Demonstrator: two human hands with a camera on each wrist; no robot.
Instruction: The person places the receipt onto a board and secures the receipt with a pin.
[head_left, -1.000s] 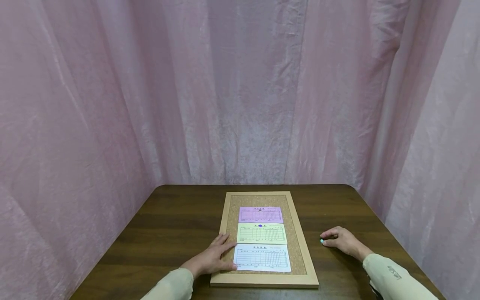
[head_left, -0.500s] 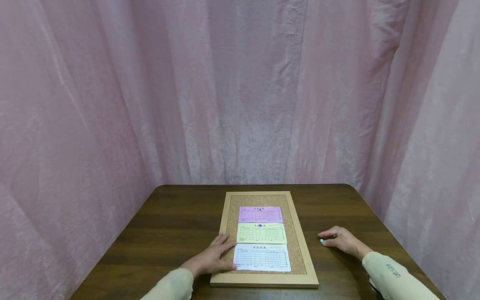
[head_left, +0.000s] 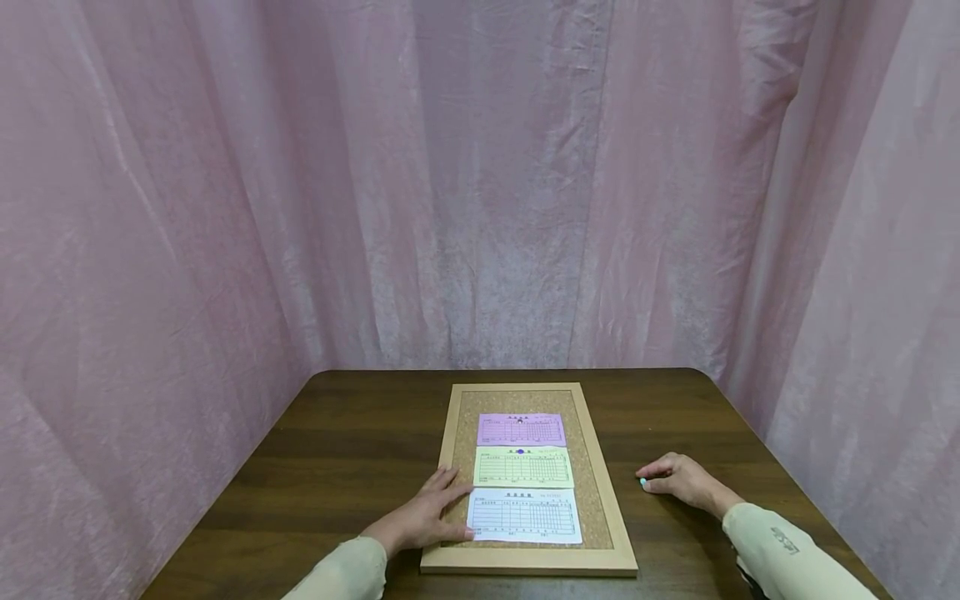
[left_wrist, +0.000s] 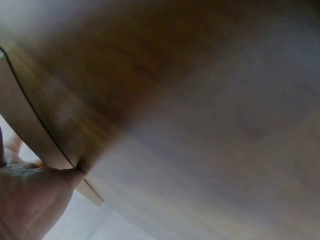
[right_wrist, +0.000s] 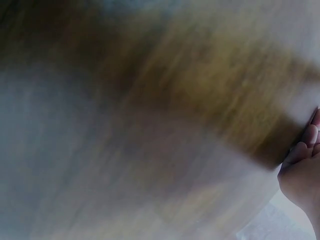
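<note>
A wood-framed corkboard [head_left: 592, 500] lies on the table, bearing a purple form [head_left: 521, 432], a yellow-green form [head_left: 522, 468] and a white form [head_left: 524, 518]. A small pale pin sits at the purple form's top, and a round blue pin [head_left: 520, 452] at the green one's. My left hand [head_left: 423, 512] rests over the board's left edge with fingers spread, thumb at the white form's lower left corner. To the right of the board, my right hand [head_left: 690, 482] is low at the tabletop, pinching a small turquoise push pin [head_left: 642, 481] between thumb and fingers, partly hidden.
The dark brown wooden table [head_left: 360, 417] extends on both sides of the board. Pink curtains [head_left: 487, 208] hang behind it and along both sides. Both wrist views show mostly blurred tabletop.
The right hand's index finger has shifted slightly left, and its fingers have drawn in around the turquoise push pin. The left hand and the forms have stayed put.
</note>
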